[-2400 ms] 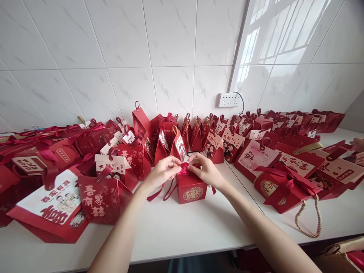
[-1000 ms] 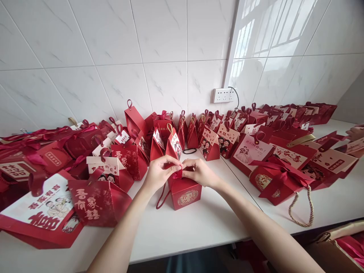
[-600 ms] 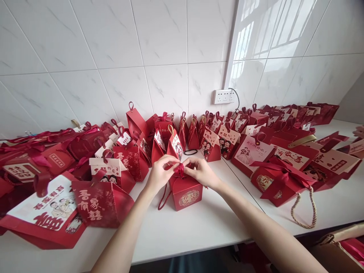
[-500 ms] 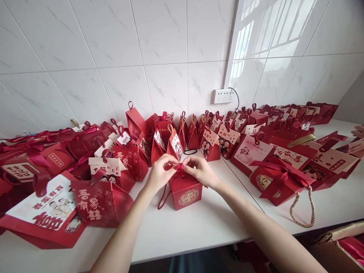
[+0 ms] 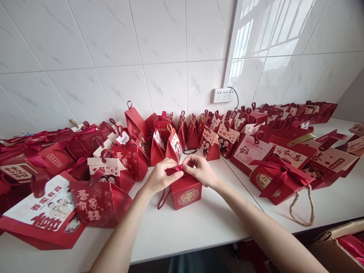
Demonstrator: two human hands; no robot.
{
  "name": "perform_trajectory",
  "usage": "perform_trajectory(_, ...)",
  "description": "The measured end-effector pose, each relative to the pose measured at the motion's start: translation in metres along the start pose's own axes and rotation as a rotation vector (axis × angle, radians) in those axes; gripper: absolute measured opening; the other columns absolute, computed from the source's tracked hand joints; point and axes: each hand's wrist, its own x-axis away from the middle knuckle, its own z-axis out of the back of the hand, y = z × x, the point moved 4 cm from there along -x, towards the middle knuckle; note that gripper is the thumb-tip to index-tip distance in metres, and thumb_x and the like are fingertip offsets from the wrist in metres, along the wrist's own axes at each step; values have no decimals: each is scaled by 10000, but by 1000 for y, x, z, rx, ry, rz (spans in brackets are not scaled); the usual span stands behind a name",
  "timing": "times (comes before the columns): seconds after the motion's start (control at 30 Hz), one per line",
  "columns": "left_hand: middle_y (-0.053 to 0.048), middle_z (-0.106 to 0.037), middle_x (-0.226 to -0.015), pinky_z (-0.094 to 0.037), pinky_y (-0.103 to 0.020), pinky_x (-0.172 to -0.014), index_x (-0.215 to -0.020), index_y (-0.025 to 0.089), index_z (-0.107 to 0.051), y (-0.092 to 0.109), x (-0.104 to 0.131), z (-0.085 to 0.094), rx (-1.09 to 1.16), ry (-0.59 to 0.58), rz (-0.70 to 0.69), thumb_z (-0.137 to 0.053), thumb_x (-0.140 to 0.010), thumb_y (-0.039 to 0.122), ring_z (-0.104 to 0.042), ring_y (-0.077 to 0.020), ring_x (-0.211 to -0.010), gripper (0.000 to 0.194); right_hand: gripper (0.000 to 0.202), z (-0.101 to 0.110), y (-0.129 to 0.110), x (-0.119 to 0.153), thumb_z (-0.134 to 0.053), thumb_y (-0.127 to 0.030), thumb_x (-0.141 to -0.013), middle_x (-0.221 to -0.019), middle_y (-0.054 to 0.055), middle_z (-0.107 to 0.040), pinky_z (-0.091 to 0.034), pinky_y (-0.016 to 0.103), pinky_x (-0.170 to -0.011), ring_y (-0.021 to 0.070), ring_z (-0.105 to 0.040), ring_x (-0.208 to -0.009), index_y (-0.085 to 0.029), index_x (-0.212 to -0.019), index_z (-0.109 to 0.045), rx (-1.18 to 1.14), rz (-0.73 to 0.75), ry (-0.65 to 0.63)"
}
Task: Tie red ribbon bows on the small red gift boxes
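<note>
Left hand (image 5: 160, 175) has its thumb lower than earlier; it and right hand (image 5: 202, 172) pinch, nearly closed, the satin ribbon (image 5: 179, 167) atop the red gift box (image 5: 186, 192) on white table (image 5: 182, 235). Ribbon seems slippery, box light and stiff, best held by sides.

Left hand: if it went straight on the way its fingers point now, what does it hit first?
Left hand would likely meet the red ribbon knot first, right at its fingertips, then the right hand just beyond. Exact depth unclear.
</note>
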Motion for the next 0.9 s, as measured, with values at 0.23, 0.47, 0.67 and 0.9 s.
perform_trajectory(0.23, -33, -604, -660, -432, -268, -670, -606, 171, -626, -10, -1, -4, 136, -17, 107, -545, -813, 449, -542, -167, -742, 356, 271, 1, -1, -2, -648, -424, -766, -704, 5, -609, -434, 270, -657, 131, -550, -667, -169, -723, -570, 0, 8, -54)
perform_trajectory(0.47, -72, -678, -794, -466, -299, -763, -707, 138, -703, -21, -1, -8, 487, -69, 252, -601, -772, 413, -602, -191, -827, 300, 230, 1, -2, -2, -618, -389, -813, -728, 8, -610, -453, 287, -683, 140, -565, -692, -179, -761, -539, 8, 82, -77)
perform_trajectory(0.67, -60, -693, -813, -463, -306, -800, -767, 144, -707, -26, 1, -10, 555, -102, 311, -594, -798, 383, -612, -184, -841, 266, 68, 3, -9, 3, -534, -140, -796, -851, 34, -619, -453, 274, -700, 143, -564, -772, -188, -803, -583, 184, 209, -104)
perform_trajectory(0.9, -90, -644, -1066, -433, -364, -922, -677, 154, -692, -27, 1, -7, 505, -101, 278, -589, -776, 369, -574, -237, -1039, 258, 99, 6, -9, 5, -707, -236, -741, -1053, 70, -579, -475, 342, -832, 188, -572, -952, -203, -813, -647, 288, 279, -157)
